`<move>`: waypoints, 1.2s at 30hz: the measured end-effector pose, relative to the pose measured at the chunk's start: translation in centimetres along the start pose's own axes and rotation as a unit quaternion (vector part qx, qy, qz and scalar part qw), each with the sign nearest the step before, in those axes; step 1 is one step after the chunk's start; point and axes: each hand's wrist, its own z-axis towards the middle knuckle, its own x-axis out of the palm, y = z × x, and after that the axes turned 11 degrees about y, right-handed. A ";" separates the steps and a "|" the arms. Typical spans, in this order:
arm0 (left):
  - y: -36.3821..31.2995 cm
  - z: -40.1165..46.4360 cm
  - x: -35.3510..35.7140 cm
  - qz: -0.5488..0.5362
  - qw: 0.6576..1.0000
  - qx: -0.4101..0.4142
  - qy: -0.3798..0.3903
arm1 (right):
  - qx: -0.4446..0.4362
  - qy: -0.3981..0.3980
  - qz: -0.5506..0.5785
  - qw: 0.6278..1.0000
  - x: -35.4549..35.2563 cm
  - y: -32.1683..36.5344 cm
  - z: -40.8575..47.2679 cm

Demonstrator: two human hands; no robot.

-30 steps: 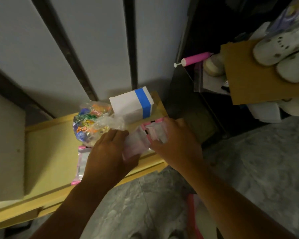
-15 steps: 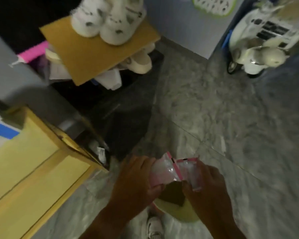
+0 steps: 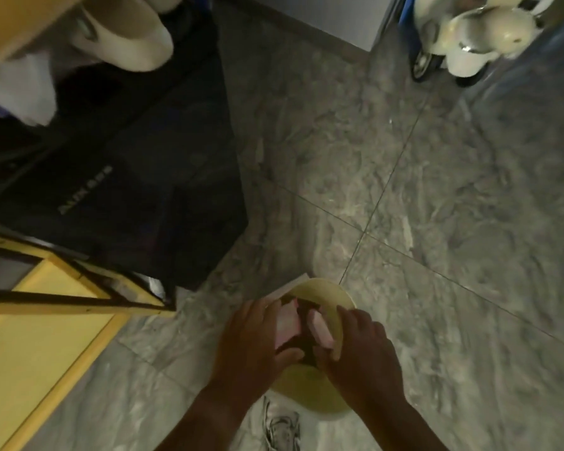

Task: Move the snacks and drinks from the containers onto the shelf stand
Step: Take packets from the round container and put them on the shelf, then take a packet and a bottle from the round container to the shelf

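Low in the middle of the view, a pale yellow round container (image 3: 326, 296) sits on the grey tiled floor. My left hand (image 3: 254, 343) is closed on a pink-edged clear snack packet (image 3: 287, 322) just above it. My right hand (image 3: 362, 353) grips a second pink packet (image 3: 321, 330) beside the first. Both hands cover most of the container's inside, which looks dark. The yellow shelf stand (image 3: 39, 349) fills the lower left, apart from my hands.
A black bag with pale lettering (image 3: 137, 190) stands against the shelf stand's right end. White shoes (image 3: 127, 37) rest on a board at the top left. A cream toy scooter (image 3: 469, 30) is parked at the top right. A white sneaker (image 3: 282, 429) lies below the container.
My view swung from the shelf top, with its candy bag and white-and-blue box, down to the floor. Both hands carried the pink packets right and down to the yellow container.
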 end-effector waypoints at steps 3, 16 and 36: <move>0.7 -1.0 -2.5 -0.039 0.996 0.013 -0.081 | -0.044 -0.010 0.005 0.999 -1.8 2.1 0.3; 17.0 -25.3 -22.0 -0.090 0.892 -0.207 -0.391 | -0.501 -0.082 0.078 0.858 -9.9 34.8 -7.6; 38.4 -33.9 -21.3 -0.190 0.875 -0.335 -0.293 | -0.444 0.035 -0.126 0.887 -5.0 58.6 -1.1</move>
